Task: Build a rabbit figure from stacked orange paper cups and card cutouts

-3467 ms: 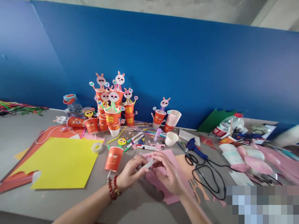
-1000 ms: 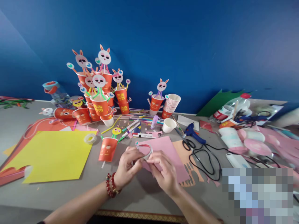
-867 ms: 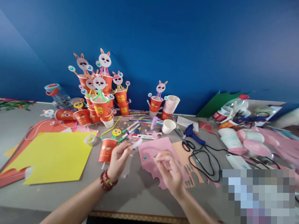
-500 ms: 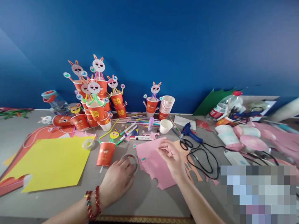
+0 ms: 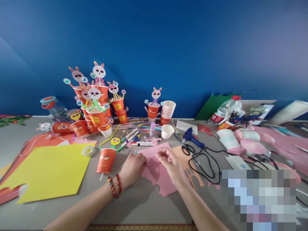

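My left hand (image 5: 133, 169), with a red bead bracelet at its wrist, is over the left edge of the pink paper (image 5: 154, 176). Its fingers are curled together, and whatever they hold is hidden. Above the same paper, my right hand (image 5: 169, 163) is closed in a pinch; anything between its fingertips is too small to make out. A small round piece with a teal mark (image 5: 136, 152) lies at the paper's upper left corner. Left of my hands, a red paper cup (image 5: 106, 161) with a yellow face (image 5: 115, 141) stands upside down on the table.
Yellow paper (image 5: 53, 173) and a tape roll (image 5: 88, 150) lie left. Behind stand decorated rabbit cups (image 5: 95, 116), stacked cups (image 5: 167, 110) and a white cup (image 5: 167, 131). Right are black scissors (image 5: 188, 149), a blue glue gun (image 5: 193, 138) with its looping cord, and a bottle (image 5: 220, 112).
My left hand has moved right and up, from the clear ring onto the pink paper's edge. My right hand stays pinched above the paper. The whole view has shifted slightly.
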Tool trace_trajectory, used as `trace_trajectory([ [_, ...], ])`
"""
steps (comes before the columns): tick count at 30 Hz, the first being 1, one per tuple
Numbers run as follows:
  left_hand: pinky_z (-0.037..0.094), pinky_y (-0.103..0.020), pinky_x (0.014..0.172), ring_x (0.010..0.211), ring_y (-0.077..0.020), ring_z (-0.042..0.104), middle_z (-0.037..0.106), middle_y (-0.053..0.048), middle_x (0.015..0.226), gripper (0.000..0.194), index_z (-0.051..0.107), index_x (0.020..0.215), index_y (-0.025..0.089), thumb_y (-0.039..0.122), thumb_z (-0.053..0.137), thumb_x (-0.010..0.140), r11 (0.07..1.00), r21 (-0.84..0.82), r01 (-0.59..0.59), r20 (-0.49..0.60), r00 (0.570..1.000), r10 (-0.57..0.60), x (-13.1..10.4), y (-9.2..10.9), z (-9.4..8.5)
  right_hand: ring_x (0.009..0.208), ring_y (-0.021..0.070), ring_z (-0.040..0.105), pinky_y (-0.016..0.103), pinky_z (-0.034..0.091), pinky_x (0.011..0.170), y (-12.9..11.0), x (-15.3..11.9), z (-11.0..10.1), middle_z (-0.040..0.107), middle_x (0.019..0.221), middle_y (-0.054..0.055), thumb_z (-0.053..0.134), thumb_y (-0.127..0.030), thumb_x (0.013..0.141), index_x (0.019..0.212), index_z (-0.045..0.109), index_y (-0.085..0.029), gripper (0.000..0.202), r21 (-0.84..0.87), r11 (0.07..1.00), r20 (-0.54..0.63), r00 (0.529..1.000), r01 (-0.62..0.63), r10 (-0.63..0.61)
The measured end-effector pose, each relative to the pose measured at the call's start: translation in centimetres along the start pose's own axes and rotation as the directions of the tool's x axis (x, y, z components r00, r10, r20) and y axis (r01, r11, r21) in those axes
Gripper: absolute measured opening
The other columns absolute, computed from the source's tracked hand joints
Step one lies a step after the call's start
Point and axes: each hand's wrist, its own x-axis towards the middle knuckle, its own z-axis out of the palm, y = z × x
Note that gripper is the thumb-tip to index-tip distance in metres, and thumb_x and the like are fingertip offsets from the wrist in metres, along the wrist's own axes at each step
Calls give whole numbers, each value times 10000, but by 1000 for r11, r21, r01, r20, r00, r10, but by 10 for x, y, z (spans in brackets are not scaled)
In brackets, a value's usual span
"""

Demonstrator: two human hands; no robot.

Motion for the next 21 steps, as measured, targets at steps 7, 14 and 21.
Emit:
trace_trajectory([
  [7,535,-311,765,802,-175,681,727,-45,839,126,673,905,202,158,558,931,830,-483,-277,-424,904,55,-15,-7,-9,785,175,685,328,584,708,-12,-12,12,696,996,41,689,-457,869,1312,553,-276,497,180,976,262,962,-123,73],
  [14,562,-326,796,851,-179,696,736,-62,901,130,689,987,204,162,584,924,721,-621,-308,-444,896,0,-17,-7,-1,722,170,687,295,544,673,-11,-16,25,674,770,-31,788,-381,805,1210,550,-243,490,290,940,284,954,-179,94],
  [21,503,-266,703,744,-154,609,667,-41,818,217,659,915,164,357,567,948,566,-824,-13,-162,964,-213,-22,-6,12,722,160,649,266,507,651,-10,-17,28,675,802,-15,732,-376,856,1231,532,-230,449,85,995,118,992,-51,40],
])
